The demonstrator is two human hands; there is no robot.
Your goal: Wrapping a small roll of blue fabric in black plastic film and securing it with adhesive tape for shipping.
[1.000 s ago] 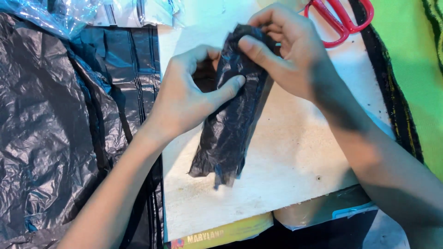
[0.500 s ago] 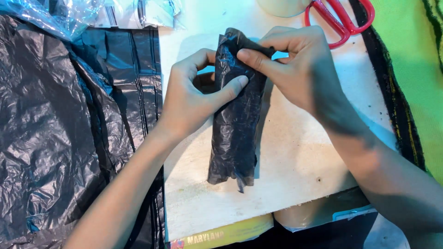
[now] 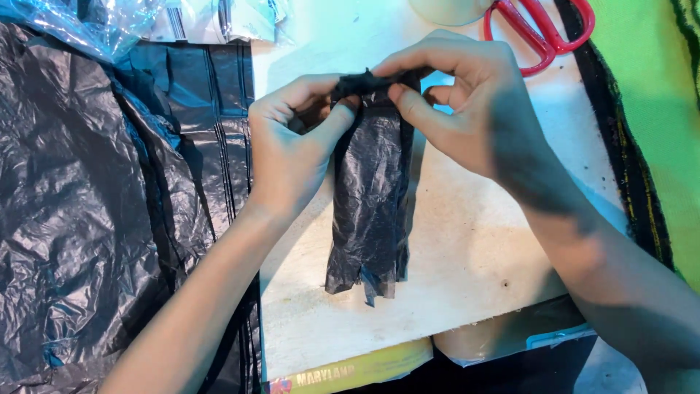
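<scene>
Black plastic strip [image 3: 372, 197] is what you've got going here, a folded, crinkly piece lying on the pale wooden board [image 3: 474, 241]. Its long axis runs pretty much straight away from you, top end pointing toward the far edge, ragged bottom end pointing back at you. Your left hand [image 3: 292, 153] pinches the top left corner, thumb and fingers closed on the plastic. Your right hand [image 3: 467, 109] does the same on the top right, thumb pressed against the bunched top edge. Both hands are nearly touching up there. Red-handled scissors [image 3: 539, 33] sit just beyond your right hand, and a big sheet of black plastic [image 3: 87, 204] covers the left side.
</scene>
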